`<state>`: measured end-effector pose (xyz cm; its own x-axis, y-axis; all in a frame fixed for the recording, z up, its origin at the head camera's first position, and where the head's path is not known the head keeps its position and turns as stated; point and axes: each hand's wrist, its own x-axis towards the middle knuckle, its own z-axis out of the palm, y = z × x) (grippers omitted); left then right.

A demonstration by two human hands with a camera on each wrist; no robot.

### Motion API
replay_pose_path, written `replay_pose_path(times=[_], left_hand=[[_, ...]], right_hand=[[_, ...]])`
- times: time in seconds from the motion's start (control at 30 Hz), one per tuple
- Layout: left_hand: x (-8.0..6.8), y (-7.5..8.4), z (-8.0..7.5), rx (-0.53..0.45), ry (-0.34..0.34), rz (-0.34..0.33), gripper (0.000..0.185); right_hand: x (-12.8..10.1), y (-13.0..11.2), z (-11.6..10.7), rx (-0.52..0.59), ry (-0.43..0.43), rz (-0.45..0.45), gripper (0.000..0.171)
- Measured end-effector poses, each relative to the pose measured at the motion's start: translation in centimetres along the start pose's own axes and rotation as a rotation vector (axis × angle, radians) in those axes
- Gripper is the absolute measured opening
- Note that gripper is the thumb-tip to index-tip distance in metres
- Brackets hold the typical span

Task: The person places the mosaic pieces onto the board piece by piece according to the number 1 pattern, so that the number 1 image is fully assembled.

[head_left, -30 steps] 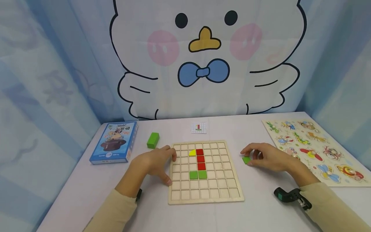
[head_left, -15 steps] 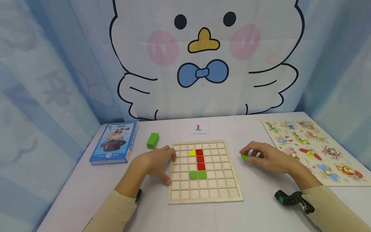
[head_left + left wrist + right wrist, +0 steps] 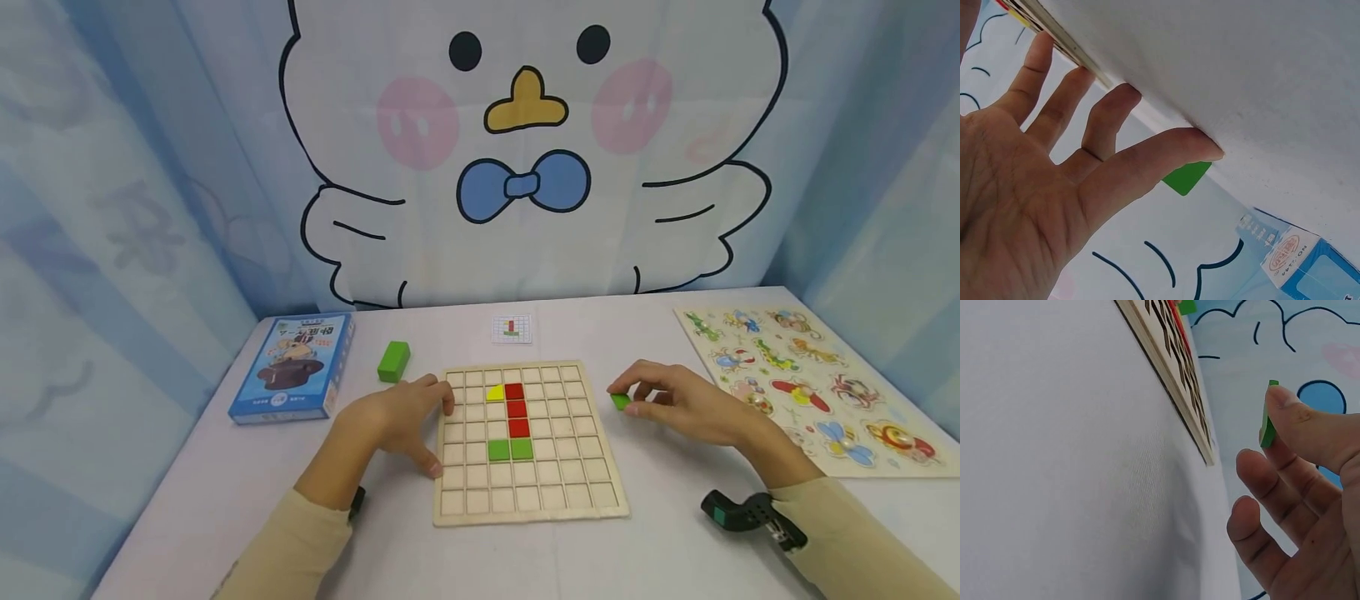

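In the head view, a wooden grid board (image 3: 566, 500) lies on the white table. A column of red square tiles (image 3: 516, 409) sits in its cells, with a yellow tile (image 3: 495, 392) beside the top one, one corner cut away. Two green tiles (image 3: 498, 450) fill neighbouring cells below. My left hand (image 3: 390, 421) rests at the board's left edge, thumb and fingers spread, fingertips touching it. To the right of the board, my right hand (image 3: 686, 404) pinches a small green tile (image 3: 1267, 422) between thumb and finger, raised off the table; its other fingers are loosely bent.
A green block (image 3: 393, 362) stands behind my left hand, near a blue box (image 3: 288, 367). A small pattern card (image 3: 512, 329) lies beyond the board. At right is an insect puzzle board (image 3: 810, 367). A printed curtain (image 3: 525, 258) rises behind the table.
My right hand has lifted the green tile from the table and moved it slightly left, towards the board. The left hand stays at the board's edge.
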<state>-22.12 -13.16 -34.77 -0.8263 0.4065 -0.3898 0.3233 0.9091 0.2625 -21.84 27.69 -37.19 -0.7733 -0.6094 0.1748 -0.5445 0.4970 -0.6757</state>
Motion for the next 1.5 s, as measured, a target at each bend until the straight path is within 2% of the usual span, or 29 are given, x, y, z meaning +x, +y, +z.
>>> replay_pose_path(times=[0.27, 0.6, 0.87, 1.1, 1.3, 1.5], left_hand=[[-0.1, 0.1, -0.1, -0.006, -0.015, -0.025, 0.069], [-0.2, 0.2, -0.3, -0.007, -0.020, -0.027, 0.069], [-0.2, 0.3, -0.6, -0.005, -0.013, -0.024, 0.068], [-0.2, 0.2, -0.3, -0.002, -0.012, -0.020, 0.067], [-0.3, 0.1, -0.2, -0.013, -0.014, -0.022, 0.067], [-0.2, 0.3, -0.3, -0.015, -0.016, -0.014, 0.067]], right_hand=[[1.3, -0.9, 0.7, 0.055, -0.021, -0.013, 0.025], [2.3, -1.6, 1.9, 0.165, -0.044, -0.024, 0.026], [3.1, -2.0, 2.5, 0.203, -0.047, -0.023, 0.027], [3.5, -2.3, 3.3, 0.222, -0.042, -0.041, 0.027], [4.0, -2.3, 3.8, 0.282, -0.056, -0.012, 0.027], [4.3, -2.2, 4.1, 0.323, -0.055, -0.037, 0.026]])
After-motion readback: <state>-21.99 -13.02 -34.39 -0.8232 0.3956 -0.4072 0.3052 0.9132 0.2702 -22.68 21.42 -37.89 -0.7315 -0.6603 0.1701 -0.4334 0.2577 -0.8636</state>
